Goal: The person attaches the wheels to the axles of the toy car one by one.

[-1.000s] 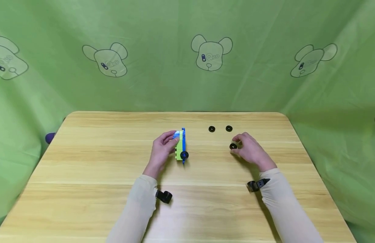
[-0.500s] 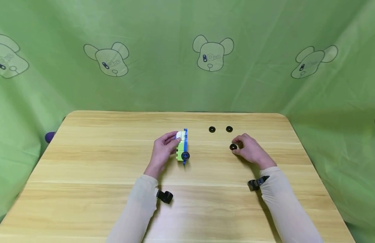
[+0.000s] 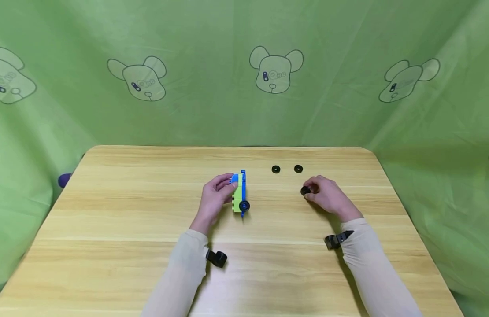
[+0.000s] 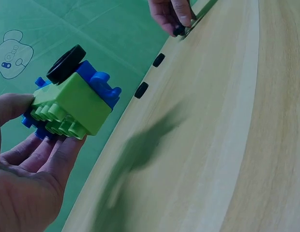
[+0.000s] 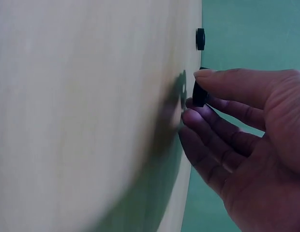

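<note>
Held up over the table in my left hand (image 3: 213,198) is a building-block toy car (image 3: 237,205), lime green with a blue base. Thumb and fingers grip it by its far end. One black wheel (image 3: 244,206) is fitted on the side facing right; the left wrist view shows green studs (image 4: 55,112) along the body. To the right, my right hand (image 3: 327,196) pinches a loose black tyre (image 3: 305,190) between thumb and fingers, close over the tabletop. In the right wrist view this tyre (image 5: 200,92) appears edge-on, partly behind the thumb.
Two more black tyres, one on the left (image 3: 275,169) and one on the right (image 3: 298,168), lie flat near the back of the wooden table (image 3: 149,273). Behind the table hangs a green curtain (image 3: 213,110) with bear-head prints. Each wrist carries a small black camera.
The tyre at my right hand has tipped from lying nearly flat to a tilt between the fingers. My left hand has shifted slightly right and nearer with the toy car.
</note>
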A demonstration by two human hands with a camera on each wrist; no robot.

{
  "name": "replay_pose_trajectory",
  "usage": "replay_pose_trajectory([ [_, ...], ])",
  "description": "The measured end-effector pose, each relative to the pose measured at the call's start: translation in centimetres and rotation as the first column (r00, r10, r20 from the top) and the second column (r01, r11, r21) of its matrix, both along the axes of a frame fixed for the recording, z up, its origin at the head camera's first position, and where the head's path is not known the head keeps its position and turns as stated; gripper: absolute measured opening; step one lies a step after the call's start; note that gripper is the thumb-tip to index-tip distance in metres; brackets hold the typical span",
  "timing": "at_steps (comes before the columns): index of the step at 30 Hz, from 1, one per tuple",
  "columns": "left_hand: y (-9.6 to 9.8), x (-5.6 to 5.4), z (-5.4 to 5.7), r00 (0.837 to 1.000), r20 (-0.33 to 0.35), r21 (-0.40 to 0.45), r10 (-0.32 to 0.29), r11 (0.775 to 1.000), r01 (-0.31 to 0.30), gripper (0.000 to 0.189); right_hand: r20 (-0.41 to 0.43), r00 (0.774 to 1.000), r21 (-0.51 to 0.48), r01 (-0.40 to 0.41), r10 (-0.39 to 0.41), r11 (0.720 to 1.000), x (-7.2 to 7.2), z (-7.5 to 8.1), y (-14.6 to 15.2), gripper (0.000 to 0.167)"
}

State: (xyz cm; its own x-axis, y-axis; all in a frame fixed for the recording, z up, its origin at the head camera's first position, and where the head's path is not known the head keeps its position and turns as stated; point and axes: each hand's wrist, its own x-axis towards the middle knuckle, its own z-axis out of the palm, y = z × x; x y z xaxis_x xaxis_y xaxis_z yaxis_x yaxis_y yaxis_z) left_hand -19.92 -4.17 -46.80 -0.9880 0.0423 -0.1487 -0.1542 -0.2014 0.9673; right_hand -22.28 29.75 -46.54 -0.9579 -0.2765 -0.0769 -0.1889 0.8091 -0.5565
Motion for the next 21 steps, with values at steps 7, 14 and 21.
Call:
replay_pose_trajectory([
  [7, 0.2, -0.1, 0.5, 0.999, 0.032, -0.004, -0.038, 0.999, 0.038, 0.043, -0.017, 1.000, -0.028, 0.011, -0.011, 1.000, 0.3, 0.6, 0.0, 0.032],
  [14, 0.3, 0.0, 0.2, 1.000, 0.011, -0.001, -0.023, 1.000, 0.023, 0.040, -0.042, 0.999, -0.077, 0.010, -0.013, 0.997, 0.6, 1.0, -0.4, 0.036],
  [21, 0.4, 0.1, 0.0, 1.000, 0.010, -0.001, -0.021, 1.000, 0.021, 0.039, -0.086, 0.996, -0.123, -0.013, 0.002, 0.992, 1.0, 1.7, -1.4, 0.038],
])
